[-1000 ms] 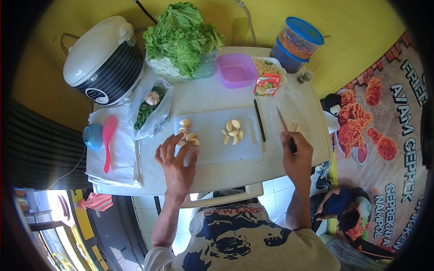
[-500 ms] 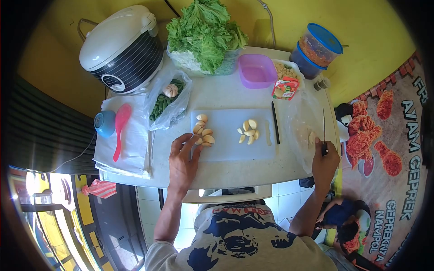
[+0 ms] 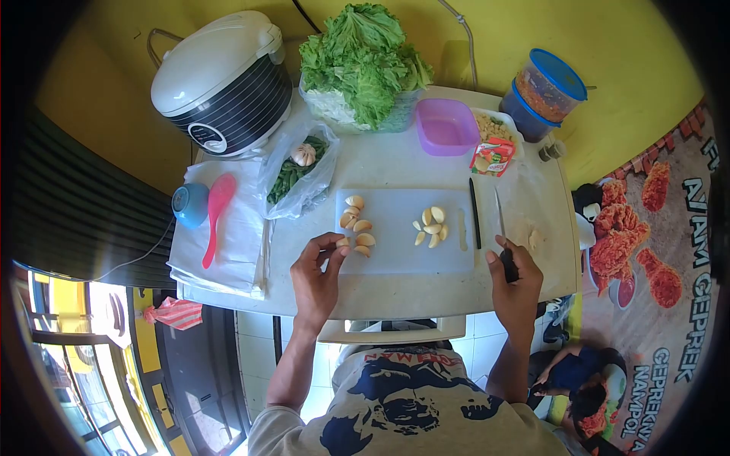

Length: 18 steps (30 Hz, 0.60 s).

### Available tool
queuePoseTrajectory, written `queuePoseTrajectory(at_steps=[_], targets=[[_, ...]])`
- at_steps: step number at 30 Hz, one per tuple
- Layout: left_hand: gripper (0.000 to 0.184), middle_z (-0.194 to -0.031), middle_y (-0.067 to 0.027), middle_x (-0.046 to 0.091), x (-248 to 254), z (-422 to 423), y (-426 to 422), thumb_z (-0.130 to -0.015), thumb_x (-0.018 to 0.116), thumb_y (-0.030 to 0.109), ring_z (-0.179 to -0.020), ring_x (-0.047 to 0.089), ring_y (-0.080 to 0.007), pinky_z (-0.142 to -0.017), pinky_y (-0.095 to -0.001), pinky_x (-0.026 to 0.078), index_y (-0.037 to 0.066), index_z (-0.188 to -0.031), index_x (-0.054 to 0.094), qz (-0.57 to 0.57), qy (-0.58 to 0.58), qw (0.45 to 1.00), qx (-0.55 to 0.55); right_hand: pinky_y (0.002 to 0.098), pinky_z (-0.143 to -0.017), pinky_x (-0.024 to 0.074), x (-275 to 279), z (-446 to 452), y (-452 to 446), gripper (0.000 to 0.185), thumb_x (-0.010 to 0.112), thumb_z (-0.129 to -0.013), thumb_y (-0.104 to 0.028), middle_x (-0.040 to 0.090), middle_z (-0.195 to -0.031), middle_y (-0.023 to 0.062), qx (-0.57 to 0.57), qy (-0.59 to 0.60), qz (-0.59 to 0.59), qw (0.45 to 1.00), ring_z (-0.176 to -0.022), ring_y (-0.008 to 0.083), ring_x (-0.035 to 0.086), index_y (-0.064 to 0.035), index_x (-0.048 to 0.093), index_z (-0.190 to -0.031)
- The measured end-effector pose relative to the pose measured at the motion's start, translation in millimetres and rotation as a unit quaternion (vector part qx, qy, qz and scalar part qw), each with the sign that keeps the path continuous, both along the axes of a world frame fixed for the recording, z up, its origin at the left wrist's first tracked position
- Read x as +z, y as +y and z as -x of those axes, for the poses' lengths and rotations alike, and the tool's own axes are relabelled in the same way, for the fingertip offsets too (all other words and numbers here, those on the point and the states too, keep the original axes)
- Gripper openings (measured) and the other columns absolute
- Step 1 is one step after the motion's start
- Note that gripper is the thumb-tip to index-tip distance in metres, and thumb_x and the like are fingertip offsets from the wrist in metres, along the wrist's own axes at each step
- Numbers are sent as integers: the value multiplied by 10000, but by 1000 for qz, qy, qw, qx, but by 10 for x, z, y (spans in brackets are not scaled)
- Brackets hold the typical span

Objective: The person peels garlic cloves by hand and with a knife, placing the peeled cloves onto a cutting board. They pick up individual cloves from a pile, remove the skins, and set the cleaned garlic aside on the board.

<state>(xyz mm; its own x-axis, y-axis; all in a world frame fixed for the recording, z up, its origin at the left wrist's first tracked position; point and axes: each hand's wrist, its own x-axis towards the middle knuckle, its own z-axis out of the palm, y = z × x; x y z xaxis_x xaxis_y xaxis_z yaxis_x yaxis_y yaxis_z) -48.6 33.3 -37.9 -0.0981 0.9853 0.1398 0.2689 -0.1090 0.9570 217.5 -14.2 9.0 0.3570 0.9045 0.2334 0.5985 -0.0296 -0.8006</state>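
Observation:
My left hand pinches a garlic clove at the left edge of the white cutting board. Several unpeeled garlic cloves lie just beyond it on the board. A group of peeled cloves rests on the board's right half. In my right hand is a knife with a black handle, its blade pointing away from me, over the table right of the board. A slim black stick-like thing lies along the board's right edge.
At the back stand a rice cooker, a tub of lettuce, a purple container and stacked blue-lidded tubs. A bag of green vegetables with a garlic bulb sits left. A pink rice paddle lies near a blue cup.
My left hand has picked up a clove from the unpeeled group. My right hand has brought the knife leftward, closer to the board. The view has shifted slightly.

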Motion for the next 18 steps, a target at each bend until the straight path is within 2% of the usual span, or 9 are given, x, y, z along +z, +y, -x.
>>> queuePoseTrajectory(at_steps=[1,2,4,7,10,13,14,16,18], targets=[[220,-916,-91,621,-11,-7,-12,-884,586,146,-822,572,-146,-753,-262,472,-34,-1011,574,33,-153,987,-41,244,-539,367,4,38,-5,234,651,-809,-86,502,-691,54,22,21,23,999,-583,104,430,36,599,-1002],[220,-916,-91,621,-7,-26,-30,-884,586,146,-822,572,-146,-753,-262,472,-34,-1011,574,33,-153,987,-42,237,-521,359,-4,84,-4,237,649,-810,-85,494,-673,45,51,39,19,998,-565,96,425,34,594,-1007],[314,-934,-75,589,27,-88,-84,-940,488,249,-829,535,-127,-768,-237,444,-40,-1049,544,120,-411,890,-159,233,-515,356,-17,195,-15,244,648,-811,-84,492,-669,42,90,65,37,993,-557,91,422,31,592,-1019],[343,-971,-82,578,106,-294,-198,-949,453,289,-848,528,-124,-770,-235,435,-24,-1058,542,166,-477,849,-155,214,-501,346,-8,414,-17,274,650,-812,-88,498,-672,22,161,115,38,980,-543,62,406,37,581,-1046],[316,-992,-89,581,180,-483,-268,-949,460,263,-858,533,-126,-782,-239,430,-22,-1058,541,149,-481,850,-156,182,-507,345,61,599,-12,269,659,-811,-74,520,-697,4,226,214,48,949,-582,18,423,48,581,-1039],[299,-1022,-104,591,134,-567,-300,-946,473,233,-888,543,-131,-786,-258,441,-23,-1084,547,103,-465,862,-173,180,-509,350,17,727,16,224,657,-807,-43,535,-703,10,214,269,-1,939,-588,17,440,27,596,-1011],[272,-1035,-99,602,162,-566,-315,-941,484,178,-883,552,-124,-786,-256,456,-25,-1111,547,90,-425,885,-168,180,-509,350,-6,712,27,224,657,-807,-43,535,-703,10,214,269,-1,939,-588,17,440,27,596,-1011],[257,-1048,-93,612,188,-552,-311,-935,495,124,-878,560,-117,-787,-254,470,-26,-1138,546,75,-384,906,-162,181,-507,347,-47,659,66,199,659,-801,-25,550,-717,22,196,157,-53,967,-574,26,440,14,602,-987],[289,-1053,-111,624,189,-513,-318,-904,526,41,-873,583,-129,-775,-263,491,-27,-1185,529,77,-304,934,-172,184,-505,347,-60,645,82,192,662,-799,-27,552,-723,27,205,149,-67,965,-570,31,443,12,604,-978]])
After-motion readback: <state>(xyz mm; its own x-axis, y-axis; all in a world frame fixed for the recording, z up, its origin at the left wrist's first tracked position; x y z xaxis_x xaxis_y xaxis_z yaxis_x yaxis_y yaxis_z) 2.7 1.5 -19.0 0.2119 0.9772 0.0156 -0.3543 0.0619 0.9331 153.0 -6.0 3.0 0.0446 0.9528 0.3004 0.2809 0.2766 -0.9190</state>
